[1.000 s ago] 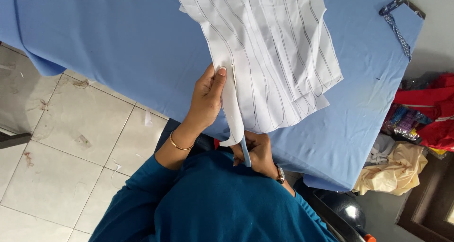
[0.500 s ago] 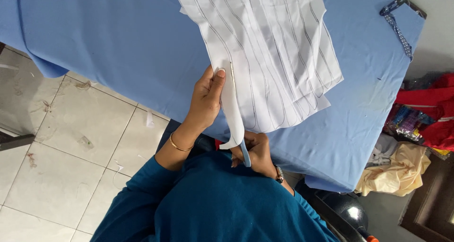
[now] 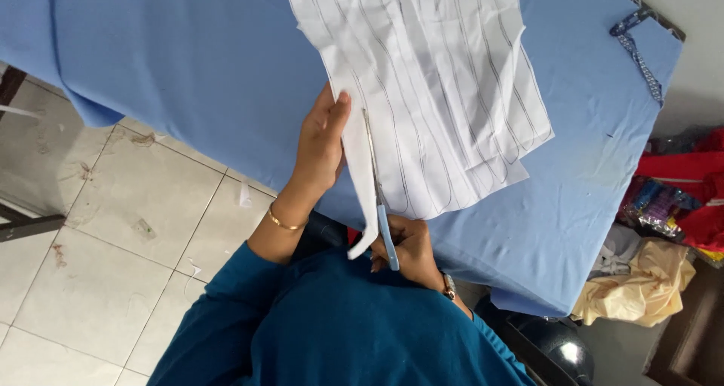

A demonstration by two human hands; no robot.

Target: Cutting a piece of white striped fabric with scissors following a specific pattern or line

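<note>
While the right hand [image 3: 411, 246] grips the blue handles of one pair of scissors [image 3: 377, 197] at about 6 o'clock, the left hand [image 3: 320, 141] is closed on the freed edge of the white lined paper pattern [image 3: 445, 92] at about 9 o'clock of the blades. Judging by the one narrow strip [image 3: 360, 205] already hanging loose toward the person, the cut seems to be partway up a drawn line, with many curved lines left uncut on what look like two overlapping sheets lying on the blue cloth [image 3: 188, 61].
</note>
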